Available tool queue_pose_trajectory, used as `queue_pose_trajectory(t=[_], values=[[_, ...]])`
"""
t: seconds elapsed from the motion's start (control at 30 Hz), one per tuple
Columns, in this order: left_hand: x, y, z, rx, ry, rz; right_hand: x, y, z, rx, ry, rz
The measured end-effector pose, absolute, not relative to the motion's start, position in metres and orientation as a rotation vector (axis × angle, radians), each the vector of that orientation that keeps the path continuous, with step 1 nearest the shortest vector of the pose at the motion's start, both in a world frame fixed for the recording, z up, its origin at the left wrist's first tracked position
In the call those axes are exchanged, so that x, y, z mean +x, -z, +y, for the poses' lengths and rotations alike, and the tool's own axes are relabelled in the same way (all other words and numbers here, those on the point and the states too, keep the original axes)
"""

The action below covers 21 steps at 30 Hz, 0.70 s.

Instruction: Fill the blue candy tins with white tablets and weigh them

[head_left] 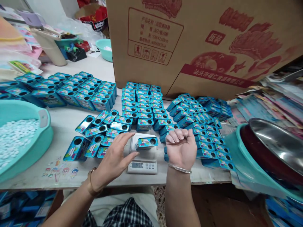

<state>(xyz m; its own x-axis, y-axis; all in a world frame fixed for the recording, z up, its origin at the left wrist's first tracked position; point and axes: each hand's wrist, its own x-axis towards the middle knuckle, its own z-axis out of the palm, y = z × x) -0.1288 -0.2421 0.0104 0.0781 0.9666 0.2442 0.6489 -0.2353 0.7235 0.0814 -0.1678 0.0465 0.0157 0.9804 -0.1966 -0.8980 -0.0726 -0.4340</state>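
Note:
A small blue tin (147, 142) with a round dark hole in its top stands on a white kitchen scale (142, 169), whose display shows digits. Just left of this tin, my left hand (117, 153) is open, thumb and fingers apart, with nothing between them. My right hand (181, 144) is to the right of the scale, palm turned up and fingers curled in. Whatever those fingers hold, if anything, is hidden. Several loose blue tins (95, 145) stand left of the scale, some partly behind my left hand. Rows of similar tins (145, 111) stand behind it.
At the left is a turquoise basin (46, 138) of small white pieces. More tins (78, 91) fill the back left, and others (208, 135) the right. A large cardboard box (196, 47) blocks the back. Nested bowls (279, 142) sit at the right edge.

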Motion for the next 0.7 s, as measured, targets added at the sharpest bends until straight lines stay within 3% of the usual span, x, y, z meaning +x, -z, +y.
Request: queue_pose_trajectory(t=[0.7], values=[[-0.088, -0.003, -0.21, 2.003, -0.943, 1.434, 0.046, -0.036, -0.174, -0.686, -1.431, -0.329]])
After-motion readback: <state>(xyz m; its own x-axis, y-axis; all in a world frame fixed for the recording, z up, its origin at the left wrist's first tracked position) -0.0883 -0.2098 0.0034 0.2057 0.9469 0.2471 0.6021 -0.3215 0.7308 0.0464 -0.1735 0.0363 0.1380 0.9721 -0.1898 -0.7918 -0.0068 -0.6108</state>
